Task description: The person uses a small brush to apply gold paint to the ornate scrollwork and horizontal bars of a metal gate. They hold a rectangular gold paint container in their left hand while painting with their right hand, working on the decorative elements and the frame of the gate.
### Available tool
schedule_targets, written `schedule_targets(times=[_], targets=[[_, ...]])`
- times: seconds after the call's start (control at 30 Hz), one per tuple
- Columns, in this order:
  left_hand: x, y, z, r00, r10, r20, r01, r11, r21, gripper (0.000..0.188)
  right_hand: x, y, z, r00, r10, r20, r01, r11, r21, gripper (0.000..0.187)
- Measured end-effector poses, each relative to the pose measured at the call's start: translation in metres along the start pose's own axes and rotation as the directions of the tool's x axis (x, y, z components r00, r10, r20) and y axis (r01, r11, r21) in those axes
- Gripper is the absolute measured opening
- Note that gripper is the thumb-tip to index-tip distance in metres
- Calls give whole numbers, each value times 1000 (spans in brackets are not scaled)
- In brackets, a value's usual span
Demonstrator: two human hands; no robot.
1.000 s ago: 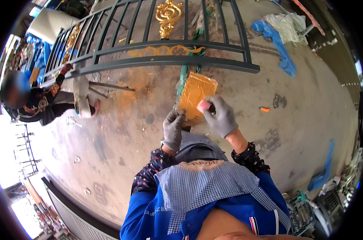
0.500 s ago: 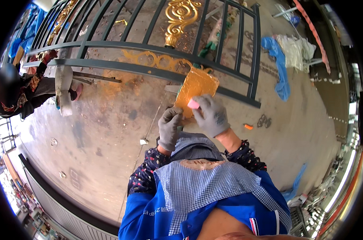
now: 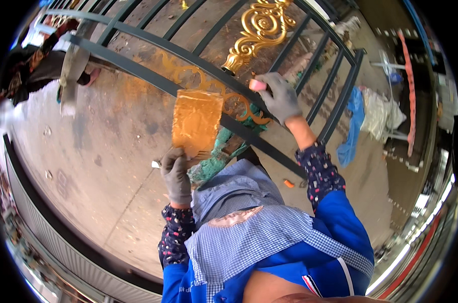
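Observation:
My left hand (image 3: pixel 176 177), in a grey glove, is closed on the lower edge of a flat board (image 3: pixel 196 118) smeared with gold paint. Between the gloved fingers of my right hand (image 3: pixel 280 98) is a small pink sponge (image 3: pixel 258 85), held over the upper rail of a dark grey metal railing (image 3: pixel 138 72). Just above the sponge, a raised gold scroll ornament (image 3: pixel 264 30) sits among the bars. Flat gold scrollwork (image 3: pixel 201 81) runs between the two rails, partly hidden behind the board.
Under the railing by my apron is a support wrapped in ragged green material (image 3: pixel 211 165). A co-worker (image 3: pixel 29 76) is at the railing's far left. Blue plastic sheeting (image 3: pixel 351 134) and whitish plastic (image 3: pixel 378 113) lie at right. An orange scrap (image 3: pixel 288 184) is on the floor.
My right hand has moved the sponge off the board, up and right to the railing. My left hand has shifted left and down with the board. The view has turned and moved closer.

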State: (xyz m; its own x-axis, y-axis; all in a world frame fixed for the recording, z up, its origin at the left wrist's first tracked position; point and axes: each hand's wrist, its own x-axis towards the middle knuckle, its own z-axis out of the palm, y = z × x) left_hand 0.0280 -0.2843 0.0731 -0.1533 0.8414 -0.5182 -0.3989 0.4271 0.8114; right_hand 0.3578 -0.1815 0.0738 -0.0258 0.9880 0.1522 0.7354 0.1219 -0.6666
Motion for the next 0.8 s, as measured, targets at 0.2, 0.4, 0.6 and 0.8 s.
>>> schedule_targets(times=[0.2,0.4,0.6,0.8], targets=[[-37,-21,-16,978,80,-194,-98,992,-80,14,95,63,63,932,-147,330,180,981,-73,19],[-56,-35,-12,946,60,-318,-105,986,-127,16,151,63,94,758,-218,615,382,912,-147,20],[-49,-40,-22,949,84,-303,-128,984,-127,17,167,54,97,627,-165,761,447,876,-179,16],[-45,-45,-34,941,102,-322,-152,979,-135,19,146,63,67,553,-246,796,558,819,-134,15]])
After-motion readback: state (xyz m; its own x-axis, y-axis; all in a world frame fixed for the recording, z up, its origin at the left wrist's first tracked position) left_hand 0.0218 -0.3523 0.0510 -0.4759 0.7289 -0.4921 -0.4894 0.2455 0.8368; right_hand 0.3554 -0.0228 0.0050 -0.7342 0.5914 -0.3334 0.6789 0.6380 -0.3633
